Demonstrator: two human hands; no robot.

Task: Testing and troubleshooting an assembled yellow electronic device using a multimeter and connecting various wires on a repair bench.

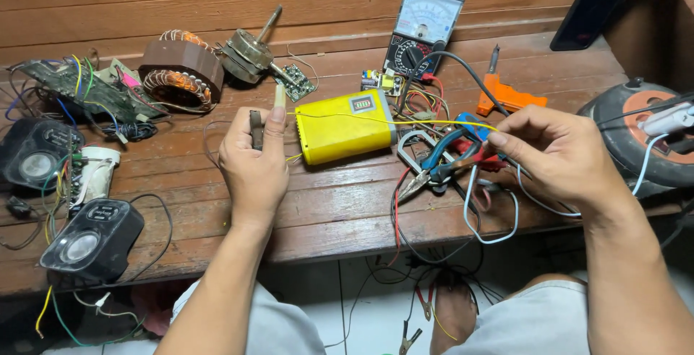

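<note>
- Two black speakers sit at the bench's left edge: one [32,156] at about 9 o'clock, the other [94,238] at 8 o'clock, with a white cylinder [97,170] trailing coloured wires between them.
- At 10 o'clock lies one green circuit board [76,87], and just right of it one copper-wound motor stator [181,69] and one rotor on a shaft [251,51].
- The left hand [254,163] is raised left of centre, fingers closed together on a small dark part [256,129]; a pale stick [279,96] rises above its fingertips.
- One yellow box [345,125] lies at the centre, with a thin yellow wire [405,120] running across its top from one hand to the other.
- One analogue meter [423,31] leans at 12 o'clock against the wooden wall.
- One pair of blue-handled pliers [441,163] lies just right of the box; one orange tool [506,95] lies at 1 o'clock.
- The right hand [557,152], at 3 o'clock, pinches the yellow wire's end, thumb and forefinger together; a red piece beneath it is possibly a clip.
</note>
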